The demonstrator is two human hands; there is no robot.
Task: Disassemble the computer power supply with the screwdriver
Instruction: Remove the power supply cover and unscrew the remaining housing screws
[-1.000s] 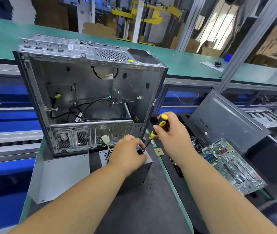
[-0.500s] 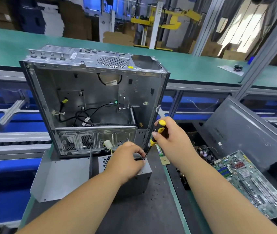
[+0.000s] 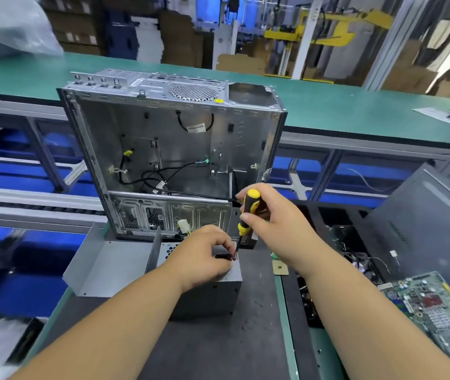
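The grey power supply point(image 3: 207, 297) stands on the dark mat in front of me. My left hand point(image 3: 204, 256) lies on its top with curled fingers, pinching a small black part beside the screwdriver tip. My right hand point(image 3: 276, 226) grips the yellow and black screwdriver point(image 3: 247, 212) by the handle, nearly upright, with its tip down on the power supply's top near the right corner. A white connector point(image 3: 183, 225) on yellow wires sticks up behind the left hand.
An opened, gutted computer case point(image 3: 163, 149) stands upright just behind the power supply. A loose grey metal cover point(image 3: 108, 266) lies at the left. At the right are a motherboard point(image 3: 435, 311), a dark side panel point(image 3: 421, 226) and a small square chip point(image 3: 280, 268).
Both hands have stayed on the power supply's top with the screwdriver tip at the same spot. The camera view has tilted, so the case and hands sit lower in the picture.
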